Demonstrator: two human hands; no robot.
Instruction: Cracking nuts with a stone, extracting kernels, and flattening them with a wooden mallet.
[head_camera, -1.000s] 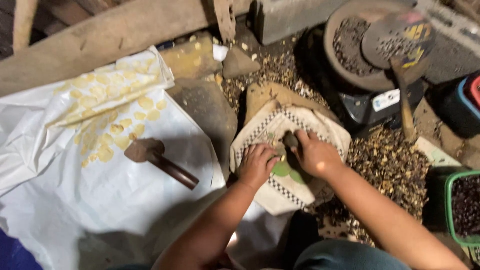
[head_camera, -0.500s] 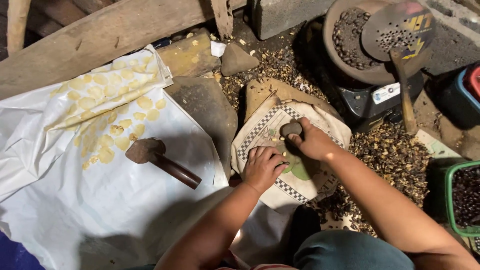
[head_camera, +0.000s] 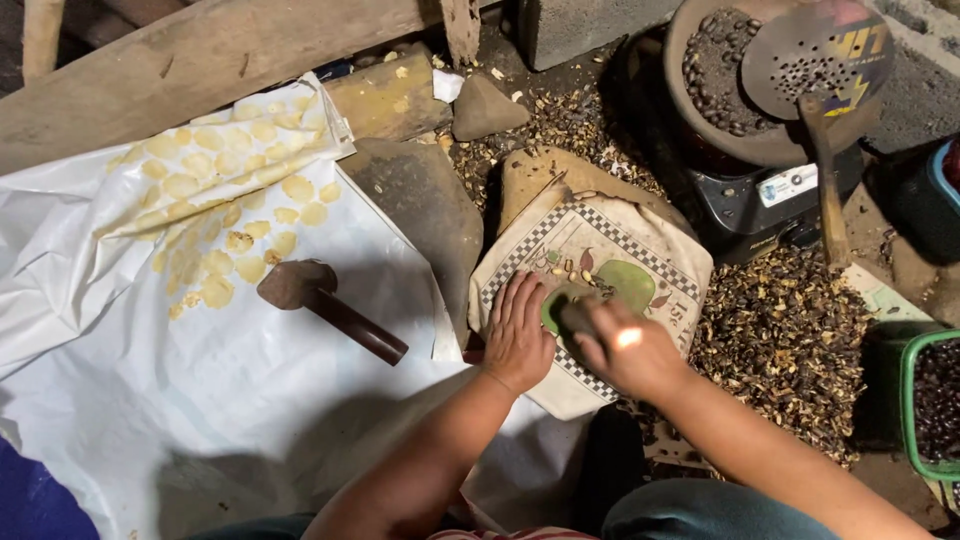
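Both forearms are bare, no sleeves showing, and the left hand (head_camera: 517, 335) and right hand (head_camera: 630, 352) wear no gloves (no rings visible either); dark blue-grey trousers cover the knee at 6 o'clock.

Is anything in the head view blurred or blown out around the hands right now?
Head view: the right hand is motion-blurred with a small overexposed spot on a knuckle, and the dark object it grips is smeared; the left hand and the patterned cloth look sharp; corners fall dim.

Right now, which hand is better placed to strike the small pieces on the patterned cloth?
Probably the right hand: it grips a dark stone directly over the patterned cloth. The left hand lies flat on the cloth, empty.
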